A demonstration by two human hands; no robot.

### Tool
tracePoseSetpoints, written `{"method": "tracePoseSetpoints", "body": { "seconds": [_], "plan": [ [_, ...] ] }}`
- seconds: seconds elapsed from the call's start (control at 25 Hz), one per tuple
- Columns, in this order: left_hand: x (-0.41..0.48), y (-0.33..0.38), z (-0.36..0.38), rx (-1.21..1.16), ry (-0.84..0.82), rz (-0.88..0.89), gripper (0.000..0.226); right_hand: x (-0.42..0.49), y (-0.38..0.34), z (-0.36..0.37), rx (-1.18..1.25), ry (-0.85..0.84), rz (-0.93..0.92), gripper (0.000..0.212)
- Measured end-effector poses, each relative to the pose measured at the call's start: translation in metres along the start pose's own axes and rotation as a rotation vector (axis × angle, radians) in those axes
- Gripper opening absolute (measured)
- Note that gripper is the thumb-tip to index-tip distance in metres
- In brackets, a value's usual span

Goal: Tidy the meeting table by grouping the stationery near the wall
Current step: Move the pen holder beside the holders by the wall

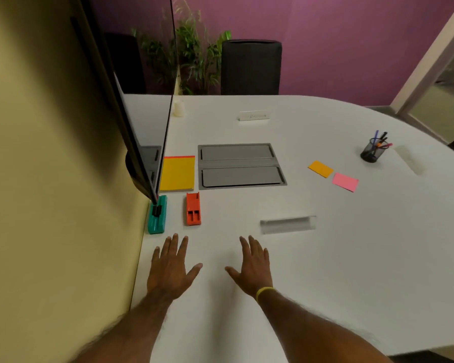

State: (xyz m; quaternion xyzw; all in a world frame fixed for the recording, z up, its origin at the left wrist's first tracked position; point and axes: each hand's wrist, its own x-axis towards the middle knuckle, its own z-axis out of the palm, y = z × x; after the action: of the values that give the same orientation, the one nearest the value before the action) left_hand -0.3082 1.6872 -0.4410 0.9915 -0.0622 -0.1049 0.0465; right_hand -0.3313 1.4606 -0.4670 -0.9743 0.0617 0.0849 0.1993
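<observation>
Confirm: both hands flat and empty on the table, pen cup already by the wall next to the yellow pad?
Not quite. The head view shows the pen cup far out on the right side of the table, away from the wall. Left hand and right hand are empty.

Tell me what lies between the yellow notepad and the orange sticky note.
In the head view, the grey cable hatch lies between the yellow notepad and the orange sticky note.

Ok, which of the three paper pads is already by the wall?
The large yellow pad, lying beside the screen at the wall. The small orange pad and pink pad lie far right, near the pen cup.
</observation>
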Motion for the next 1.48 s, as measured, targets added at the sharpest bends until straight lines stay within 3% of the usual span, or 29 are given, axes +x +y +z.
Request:
{"method": "tracePoseSetpoints", "body": {
  "seconds": [0.2, 0.36, 0.72, 0.96, 1.28, 1.48],
  "plan": [
    [-0.041, 0.028, -0.022, 0.090, 0.090, 0.155, 0.104, -0.062, 0.022, -0.043, -0.168, 0.032, -0.019, 0.100],
    [-0.075, 0.069, -0.056, 0.057, 0.192, 0.231, 0.107, -0.116, 0.049, -0.107, -0.282, 0.153, -0.044, 0.102],
    [-0.162, 0.188, -0.096, 0.062, 0.278, 0.420, 0.104, -0.265, 0.163, -0.222, -0.315, 0.344, 0.118, 0.099],
    [-0.207, 0.307, -0.087, 0.145, 0.341, 0.564, 0.109, -0.347, 0.267, -0.254, -0.244, 0.400, 0.216, 0.099],
    [-0.260, 0.526, -0.064, 0.109, 0.395, 0.681, 0.107, -0.418, 0.427, -0.281, -0.198, 0.315, 0.301, 0.100],
    [-0.275, 0.593, -0.050, 0.114, 0.352, 0.668, 0.107, -0.422, 0.481, -0.304, -0.177, 0.338, 0.295, 0.100]
  ]
}}
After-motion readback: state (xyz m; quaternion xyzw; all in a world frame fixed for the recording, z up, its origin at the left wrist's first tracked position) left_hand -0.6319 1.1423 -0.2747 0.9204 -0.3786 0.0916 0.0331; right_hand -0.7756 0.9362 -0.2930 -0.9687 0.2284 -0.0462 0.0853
